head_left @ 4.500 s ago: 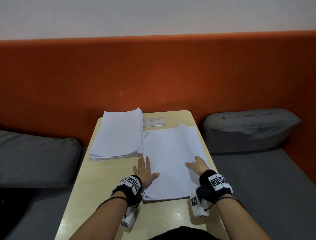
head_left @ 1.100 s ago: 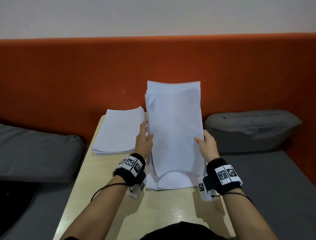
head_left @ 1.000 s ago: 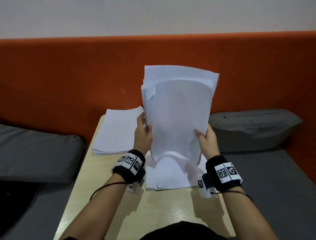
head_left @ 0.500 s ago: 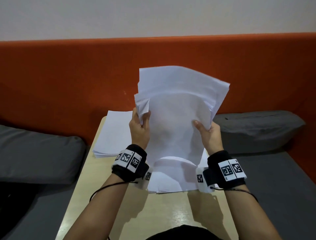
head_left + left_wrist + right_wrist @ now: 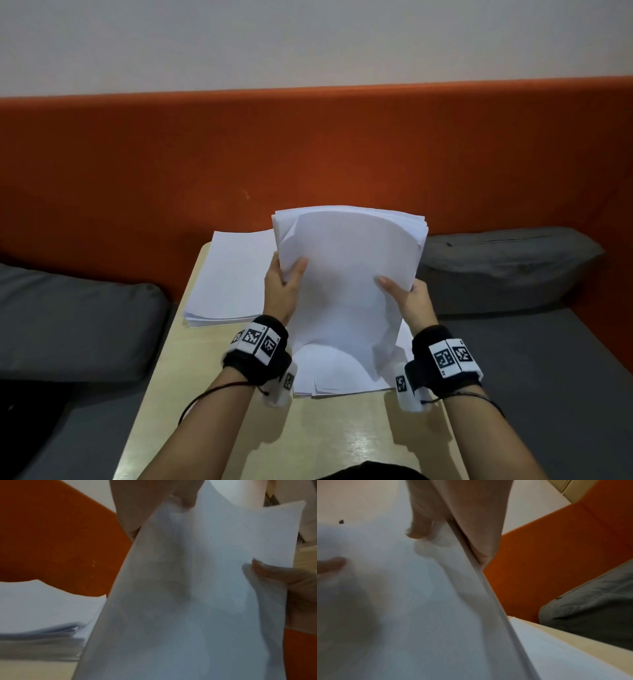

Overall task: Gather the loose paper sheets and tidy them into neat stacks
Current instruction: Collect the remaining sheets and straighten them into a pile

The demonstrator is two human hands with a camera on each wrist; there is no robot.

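Observation:
A bundle of white paper sheets (image 5: pixel 346 274) stands raised over the wooden table (image 5: pixel 212 411), bowed, its lower part curling down. My left hand (image 5: pixel 286 284) grips its left edge with the thumb on the front. My right hand (image 5: pixel 406 294) grips the right edge the same way. The left wrist view shows the sheets (image 5: pixel 188 588) pinched, and the right wrist view shows the sheet edge (image 5: pixel 471 561) between thumb and fingers. More sheets (image 5: pixel 339 373) lie flat beneath the bundle. A squared stack (image 5: pixel 233 274) sits at the table's far left.
An orange backrest (image 5: pixel 308 147) runs behind the table. Grey cushions lie to the left (image 5: pixel 75 318) and right (image 5: pixel 507 263). Bare table surface stretches between my forearms at the near edge.
Both hands have lowered the bundle toward the table since half a second ago. Its top edges look more even now. Earlier the sheets lay flat under my hands.

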